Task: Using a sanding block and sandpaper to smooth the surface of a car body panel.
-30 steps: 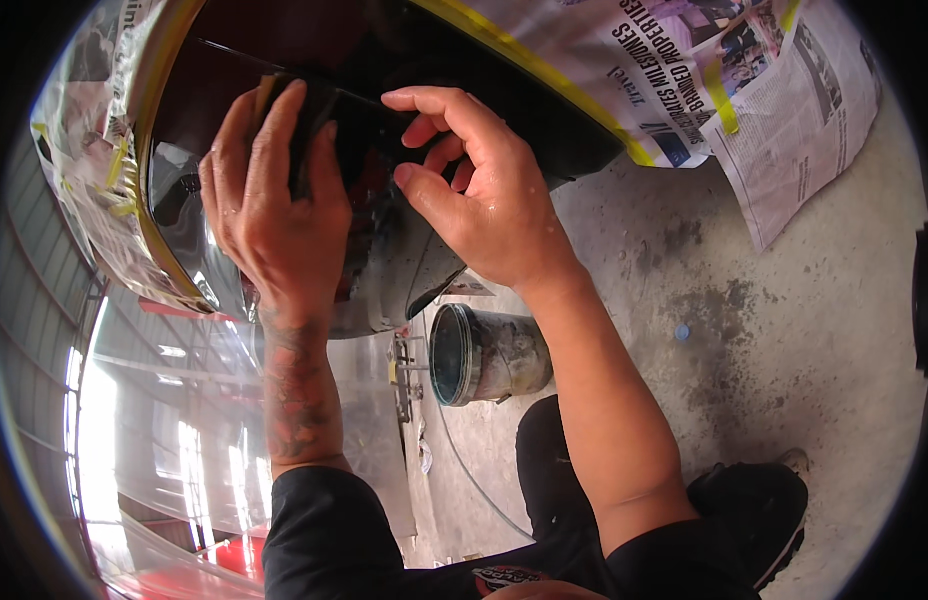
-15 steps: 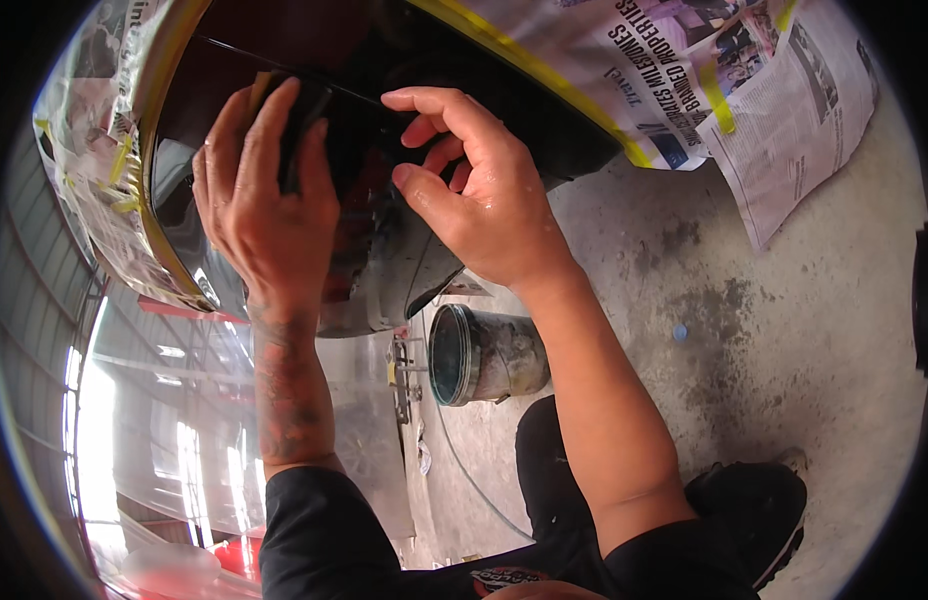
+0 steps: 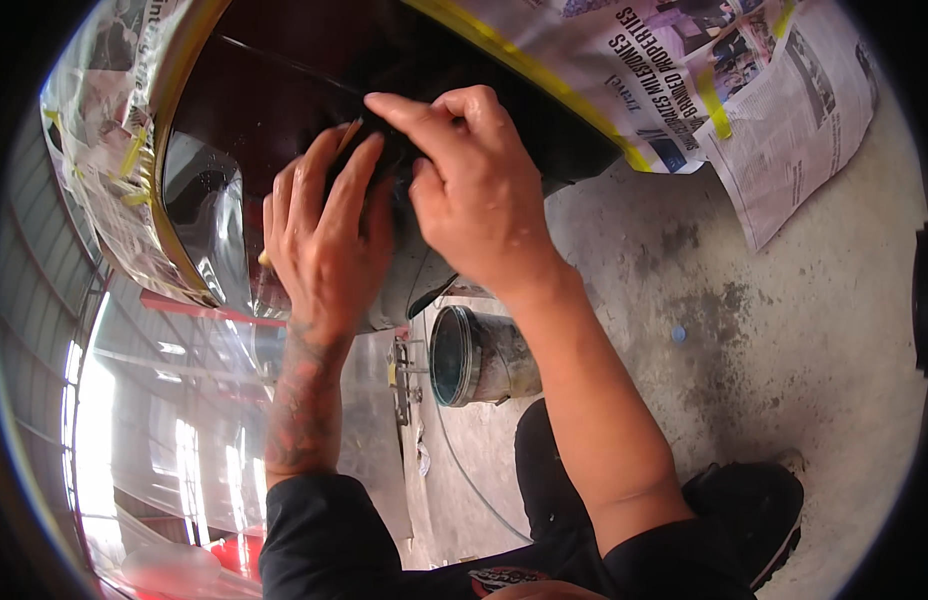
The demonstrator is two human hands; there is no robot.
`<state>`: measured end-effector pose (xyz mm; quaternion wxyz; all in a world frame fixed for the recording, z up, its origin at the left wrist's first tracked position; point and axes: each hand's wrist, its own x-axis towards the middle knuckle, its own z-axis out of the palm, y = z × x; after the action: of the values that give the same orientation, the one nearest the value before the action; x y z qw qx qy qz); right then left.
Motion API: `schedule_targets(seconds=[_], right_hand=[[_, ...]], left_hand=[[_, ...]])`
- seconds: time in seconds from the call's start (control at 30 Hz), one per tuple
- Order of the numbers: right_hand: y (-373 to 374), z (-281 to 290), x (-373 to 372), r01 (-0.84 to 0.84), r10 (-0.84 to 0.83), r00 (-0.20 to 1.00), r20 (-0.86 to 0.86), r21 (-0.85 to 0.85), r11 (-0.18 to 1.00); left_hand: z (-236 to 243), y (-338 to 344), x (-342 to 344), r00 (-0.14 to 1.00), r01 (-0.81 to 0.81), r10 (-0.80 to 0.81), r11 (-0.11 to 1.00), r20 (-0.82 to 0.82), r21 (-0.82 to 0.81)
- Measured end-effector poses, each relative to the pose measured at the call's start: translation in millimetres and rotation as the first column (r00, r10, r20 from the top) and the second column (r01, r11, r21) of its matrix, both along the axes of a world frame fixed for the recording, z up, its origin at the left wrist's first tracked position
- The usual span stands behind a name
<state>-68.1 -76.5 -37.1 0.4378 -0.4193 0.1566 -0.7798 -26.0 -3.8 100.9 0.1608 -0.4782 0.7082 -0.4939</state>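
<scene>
A glossy dark painted vehicle panel fills the top of the view, with a thin crease line across it. My left hand lies over the panel, fingers bent around a flat sanding pad, mostly hidden, whose tan edge shows past the fingertips. Close by on the right is my right hand, holding nothing. Its index finger stretches toward the panel just beyond the left fingertips, while the other fingers are bent. Whether that fingertip touches the surface I cannot tell. Both hands look wet.
Yellow masking tape and newspaper border the panel on the right. More newspaper under clear plastic film covers the left side. A dirty bucket stands on the stained concrete floor, near a thin hose and my bent legs.
My left hand has slid right and toward me across the panel with the sanding pad. My right hand has shifted slightly left, its index finger now straighter and beside the left fingertips.
</scene>
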Motion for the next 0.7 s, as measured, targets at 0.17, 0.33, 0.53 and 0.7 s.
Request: schedule_targets(seconds=[0.17,0.33,0.53,0.7], right_hand=[[3,22,-3,0.142,-0.160,0.944,-0.288,-0.084,0.986],[-2,32,-7,0.170,-0.198,0.899,-0.390,-0.106,0.980],[9,24,-4,0.143,-0.146,0.886,-0.440,-0.041,0.989],[11,20,-7,0.144,-0.141,0.882,-0.451,-0.029,0.989]], left_hand=[[21,35,-8,0.998,-0.041,0.034,0.992,-0.058,-0.116],[30,51,-18,0.997,-0.052,0.045,0.993,-0.058,-0.111],[28,46,-19,0.996,0.002,-0.009,0.997,-0.090,-0.078],[28,41,-21,0.995,0.019,-0.026,0.997,-0.093,-0.078]])
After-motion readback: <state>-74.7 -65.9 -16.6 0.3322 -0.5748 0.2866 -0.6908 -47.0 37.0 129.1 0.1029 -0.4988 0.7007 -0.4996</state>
